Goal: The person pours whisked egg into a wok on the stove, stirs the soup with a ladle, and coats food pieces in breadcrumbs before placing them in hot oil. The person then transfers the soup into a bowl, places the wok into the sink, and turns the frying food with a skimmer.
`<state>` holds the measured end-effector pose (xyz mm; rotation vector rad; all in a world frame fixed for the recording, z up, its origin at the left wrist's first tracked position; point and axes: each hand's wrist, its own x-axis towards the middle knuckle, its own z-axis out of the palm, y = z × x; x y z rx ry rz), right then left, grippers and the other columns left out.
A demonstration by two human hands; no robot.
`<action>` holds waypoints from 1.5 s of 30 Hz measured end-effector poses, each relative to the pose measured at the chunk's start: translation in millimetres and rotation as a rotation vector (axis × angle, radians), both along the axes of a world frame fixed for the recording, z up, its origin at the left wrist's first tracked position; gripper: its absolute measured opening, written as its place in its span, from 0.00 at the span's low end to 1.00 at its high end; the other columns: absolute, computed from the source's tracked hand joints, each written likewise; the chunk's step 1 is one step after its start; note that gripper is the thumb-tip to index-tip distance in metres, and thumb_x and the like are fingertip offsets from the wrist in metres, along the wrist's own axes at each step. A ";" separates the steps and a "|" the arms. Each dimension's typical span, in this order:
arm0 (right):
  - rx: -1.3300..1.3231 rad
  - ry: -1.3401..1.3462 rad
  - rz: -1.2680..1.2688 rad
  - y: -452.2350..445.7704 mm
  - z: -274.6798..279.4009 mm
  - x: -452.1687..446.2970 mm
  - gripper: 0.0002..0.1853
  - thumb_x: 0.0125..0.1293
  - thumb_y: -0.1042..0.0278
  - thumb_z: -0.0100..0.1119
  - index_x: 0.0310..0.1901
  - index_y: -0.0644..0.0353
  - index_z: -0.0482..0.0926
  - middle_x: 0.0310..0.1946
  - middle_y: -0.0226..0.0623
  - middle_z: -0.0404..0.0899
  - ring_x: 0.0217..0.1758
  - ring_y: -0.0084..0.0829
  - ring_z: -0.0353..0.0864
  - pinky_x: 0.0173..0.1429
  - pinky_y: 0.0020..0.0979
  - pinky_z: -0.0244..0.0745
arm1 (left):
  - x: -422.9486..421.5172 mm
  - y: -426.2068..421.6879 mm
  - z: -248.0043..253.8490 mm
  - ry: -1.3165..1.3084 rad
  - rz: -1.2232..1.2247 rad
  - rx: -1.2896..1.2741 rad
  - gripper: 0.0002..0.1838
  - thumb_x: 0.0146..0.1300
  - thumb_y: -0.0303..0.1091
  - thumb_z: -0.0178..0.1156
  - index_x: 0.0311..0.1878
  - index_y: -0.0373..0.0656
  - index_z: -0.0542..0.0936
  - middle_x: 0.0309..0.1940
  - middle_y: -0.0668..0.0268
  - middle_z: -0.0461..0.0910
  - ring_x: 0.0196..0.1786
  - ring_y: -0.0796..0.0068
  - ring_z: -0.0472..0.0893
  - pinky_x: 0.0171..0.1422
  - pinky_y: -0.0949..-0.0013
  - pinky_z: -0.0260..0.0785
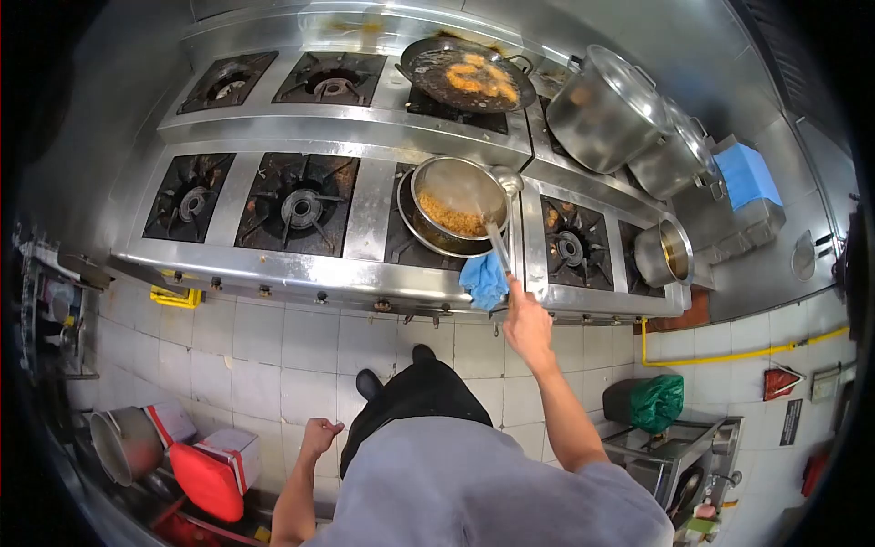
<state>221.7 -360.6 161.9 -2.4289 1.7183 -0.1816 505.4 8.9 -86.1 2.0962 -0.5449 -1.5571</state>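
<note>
My right hand (527,324) is wrapped round the handle of a long metal cooking utensil (499,246). The utensil's far end reaches into a steaming steel pot (436,169), where its tip is hard to make out. Loose orange-brown food (448,217) lies at the bottom of that pot, which stands on a front burner. Just beside the handle, a crumpled blue cloth (484,281) lies on the stove's front edge. What looks like a ladle bowl (508,180) rests at the pot's right. My left hand (319,438) hangs by my side, fingers curled, with nothing visible in it.
Orange pieces fry in dark oil in a wide wok (428,80) at the back. Large lidded pots (597,109) stand right of it. A smaller pot (658,255) sits at the front right. Behind me are a red lid (208,481) and a green-bagged bin (656,404).
</note>
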 end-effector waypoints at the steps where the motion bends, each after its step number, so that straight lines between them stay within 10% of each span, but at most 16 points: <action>1: -0.002 -0.005 -0.002 -0.9 -7.1 -6.2 0.35 0.50 0.76 0.51 0.64 0.45 0.61 0.34 0.52 0.75 0.29 0.56 0.77 0.37 0.53 0.71 | -1.0 6.8 -8.3 -0.200 0.014 -0.037 0.21 0.50 0.46 0.70 0.18 0.37 0.77 0.13 0.61 0.74 0.16 0.75 0.69 0.22 0.67 0.62; 7: 0.049 -0.442 0.069 -22.5 46.3 -21.7 0.27 0.54 0.83 0.45 0.56 0.50 0.68 0.26 0.48 0.76 0.28 0.47 0.78 0.33 0.38 0.70 | -51.5 15.8 71.3 0.294 0.468 0.143 0.26 0.55 0.52 0.65 0.40 0.35 0.78 0.22 0.66 0.78 0.23 0.77 0.74 0.26 0.72 0.66; 9: 0.082 -0.600 0.019 -46.1 63.4 -23.8 0.22 0.59 0.80 0.49 0.56 0.52 0.66 0.20 0.38 0.72 0.23 0.26 0.71 0.28 0.29 0.64 | -77.1 53.6 5.3 0.254 0.220 -0.283 0.24 0.57 0.49 0.64 0.41 0.34 0.77 0.20 0.67 0.76 0.18 0.79 0.72 0.18 0.74 0.61; 13: -0.155 -0.773 0.114 -147.0 55.1 -27.8 0.21 0.62 0.75 0.49 0.58 0.53 0.64 0.22 0.47 0.74 0.27 0.39 0.78 0.34 0.36 0.69 | -90.9 55.9 11.0 0.116 0.763 0.016 0.15 0.57 0.40 0.64 0.32 0.35 0.78 0.13 0.70 0.69 0.10 0.82 0.60 0.12 0.74 0.48; 19: -0.213 -0.644 0.054 -297.4 67.2 -3.8 0.21 0.62 0.67 0.51 0.57 0.57 0.64 0.41 0.56 0.78 0.47 0.56 0.77 0.51 0.42 0.68 | -90.9 43.6 14.1 -0.376 0.644 -0.102 0.14 0.53 0.37 0.68 0.28 0.36 0.77 0.16 0.65 0.74 0.14 0.80 0.68 0.16 0.76 0.56; 22: -0.180 -0.622 0.007 -358.6 53.3 8.9 0.21 0.61 0.68 0.51 0.56 0.58 0.65 0.44 0.58 0.77 0.52 0.57 0.74 0.54 0.44 0.68 | -108.9 28.5 45.4 -0.122 0.720 -0.038 0.13 0.53 0.35 0.68 0.29 0.36 0.75 0.18 0.63 0.77 0.18 0.79 0.73 0.20 0.77 0.62; 29: -0.221 -0.540 0.078 -445.5 21.8 30.3 0.18 0.57 0.71 0.51 0.51 0.61 0.70 0.45 0.55 0.77 0.53 0.54 0.74 0.56 0.44 0.68 | -193.6 44.2 65.7 -0.010 0.924 -0.029 0.10 0.55 0.29 0.64 0.33 0.33 0.76 0.23 0.61 0.79 0.24 0.77 0.78 0.26 0.76 0.69; 37: -0.240 -0.424 0.184 -463.2 4.5 47.0 0.21 0.58 0.74 0.49 0.55 0.57 0.68 0.42 0.57 0.77 0.49 0.57 0.75 0.53 0.49 0.69 | -306.3 158.6 -83.4 -0.130 0.839 -0.123 0.15 0.60 0.37 0.59 0.37 0.30 0.78 0.27 0.59 0.81 0.31 0.72 0.79 0.36 0.69 0.73; 45: -0.368 -0.189 0.213 -413.3 21.4 75.7 0.28 0.55 0.75 0.49 0.60 0.52 0.63 0.38 0.59 0.74 0.38 0.59 0.77 0.43 0.54 0.72 | -286.3 106.6 -29.1 -0.171 0.830 0.054 0.21 0.63 0.46 0.57 0.41 0.31 0.77 0.31 0.58 0.81 0.32 0.72 0.79 0.35 0.70 0.73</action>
